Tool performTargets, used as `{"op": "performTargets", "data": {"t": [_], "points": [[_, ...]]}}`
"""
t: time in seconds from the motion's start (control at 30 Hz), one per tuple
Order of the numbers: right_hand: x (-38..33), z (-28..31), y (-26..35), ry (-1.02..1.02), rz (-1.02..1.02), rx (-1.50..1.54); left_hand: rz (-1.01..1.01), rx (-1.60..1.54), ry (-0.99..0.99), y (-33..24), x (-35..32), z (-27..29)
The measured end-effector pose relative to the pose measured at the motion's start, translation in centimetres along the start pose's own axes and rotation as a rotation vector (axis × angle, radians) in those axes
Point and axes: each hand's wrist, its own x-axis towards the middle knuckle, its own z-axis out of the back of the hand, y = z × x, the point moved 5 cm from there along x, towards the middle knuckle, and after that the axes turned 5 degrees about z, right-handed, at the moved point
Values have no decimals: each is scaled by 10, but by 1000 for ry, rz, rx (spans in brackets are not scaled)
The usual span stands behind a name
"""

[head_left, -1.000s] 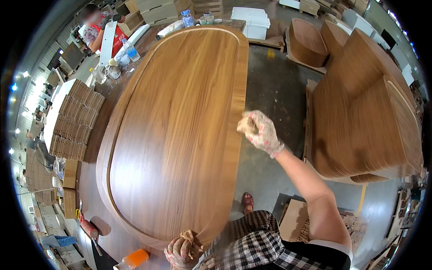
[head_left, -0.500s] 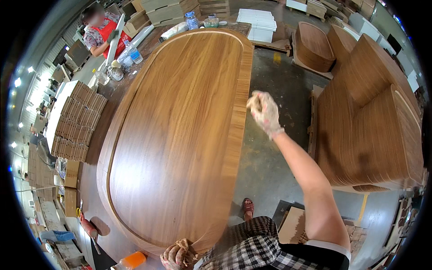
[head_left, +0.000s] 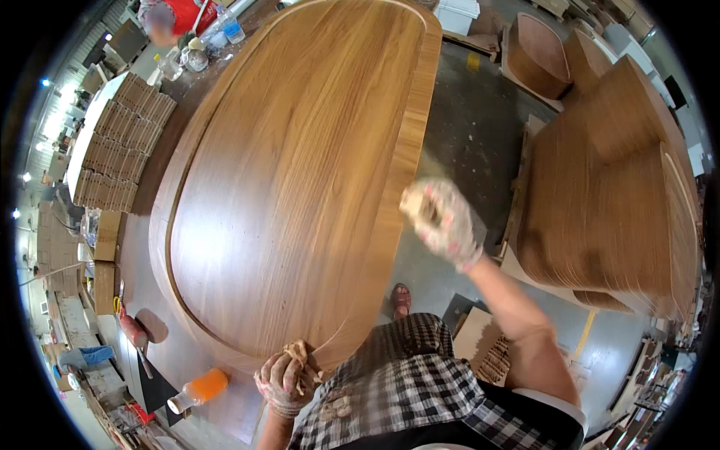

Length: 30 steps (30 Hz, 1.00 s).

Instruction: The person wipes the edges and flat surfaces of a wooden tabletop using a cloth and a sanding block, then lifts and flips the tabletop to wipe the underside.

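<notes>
A large oval wood-grain panel (head_left: 300, 180) with a raised rim lies on the table before me. My left hand (head_left: 281, 382), in a stained pale glove, is closed on a crumpled brown rag (head_left: 300, 364) at the panel's near end. Beside the panel's right edge hovers my right hand (head_left: 442, 225), also gloved and a little blurred. Its fingers curl into a ring with a pale patch at the tips; whether that is a held thing or the glove itself is unclear.
An orange drink bottle (head_left: 199, 390) lies near a red-handled tool (head_left: 135, 330) at the table's left. Stacked cardboard pieces (head_left: 124, 146) and clear bottles (head_left: 229, 26) stand farther off. Tall curved wood stacks (head_left: 607, 202) rise at right. A person (head_left: 176, 19) in red works far left.
My view has tipped downward, so the scene sits higher. My right hand has come nearer to me along the panel's right edge. The left hand stays at the near end with the rag.
</notes>
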Motion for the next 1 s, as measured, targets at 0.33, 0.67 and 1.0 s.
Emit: {"op": "performTargets", "data": {"t": [0.33,0.67,1.0], "points": [[-58,5,111,-30,-212,128,2,-106,64,-9,13,5],[-111,-35,222,70,-34,12,-36,-561,79,16,-38,23],[-141,-65,245,-61,-177,119,-24,-676,248,13,-44,18]]}}
